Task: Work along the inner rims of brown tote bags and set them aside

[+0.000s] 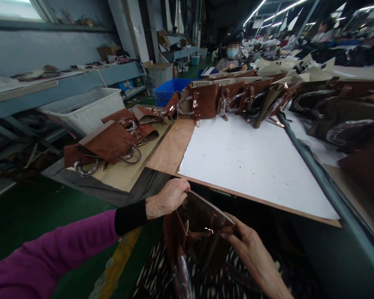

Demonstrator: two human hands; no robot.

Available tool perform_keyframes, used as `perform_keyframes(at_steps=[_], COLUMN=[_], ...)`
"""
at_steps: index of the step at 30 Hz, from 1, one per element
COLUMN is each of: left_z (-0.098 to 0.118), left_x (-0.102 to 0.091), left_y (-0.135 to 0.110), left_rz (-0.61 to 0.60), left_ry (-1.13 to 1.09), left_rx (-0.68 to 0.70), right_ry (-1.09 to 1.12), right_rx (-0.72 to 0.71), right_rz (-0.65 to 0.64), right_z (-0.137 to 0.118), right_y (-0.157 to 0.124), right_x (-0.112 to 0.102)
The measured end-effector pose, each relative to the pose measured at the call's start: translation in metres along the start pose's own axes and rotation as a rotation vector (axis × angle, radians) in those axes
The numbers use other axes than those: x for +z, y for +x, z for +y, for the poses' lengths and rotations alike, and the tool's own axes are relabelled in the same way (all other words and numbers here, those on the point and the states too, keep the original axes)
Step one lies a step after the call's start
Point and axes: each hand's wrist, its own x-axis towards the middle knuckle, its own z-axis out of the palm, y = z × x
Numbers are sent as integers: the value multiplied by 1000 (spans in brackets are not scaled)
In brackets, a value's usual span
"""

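Brown bag (201, 218) over wearer's lap, nearer than white sheet (246, 158). Left hand (171, 196) closed on rim's left end; right hand (244, 236) curled round right end, apparently to hold mouth spread. Upright bags (207, 100) beyond sheet, probably propping one another.

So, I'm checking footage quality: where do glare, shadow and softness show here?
Head view, top: ceiling lights and the window glare; head view, bottom: the held bag looks dim against the bright white sheet; head view, upper right: background clutter looks soft.
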Motion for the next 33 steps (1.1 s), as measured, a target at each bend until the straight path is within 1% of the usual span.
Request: perform_keyframes(at_steps=[4, 7, 10, 14, 17, 19, 23, 26, 28, 30, 31, 33], left_z=[0, 0, 0, 2, 3, 5, 7, 6, 5, 3, 3, 1], left_x=[1, 3, 7, 8, 6, 5, 5, 6, 5, 3, 1, -4], left_y=[4, 7, 6, 1, -3, -4, -5, -3, -1, -2, -2, -4], left_rz=[-3, -3, 38, 72, 45, 7, -117, -136, -114, -93, -99, -162], left_ry=[2, 3, -74, -178, -196, -199, -140, -125, -143, -156, -159, -159], left_rx=[-23, -47, -18, -18, -7, 12, 52, 57, 63, 73, 83, 125], right_ry=[-50, -44, -49, -131, -189, -213, -262, -291, -253, -175, -139, -101], right_rx=[3, 1, 22, 64, 78, 88, 122, 168, 161, 123, 107, 92], right_rz=[36, 28, 31, 110, 152, 138, 97, 106, 104, 87, 80, 76], right_z=[-8, -10, -9, -3, 1, 1, -6, -11, -9, -1, 4, 12], right_y=[-1, -1, 1, 6, 10, 13, 16, 16, 14, 13, 13, 14], right_x=[1, 1, 0, 1, 2, 2, 3, 5, 6, 5, 4, 2])
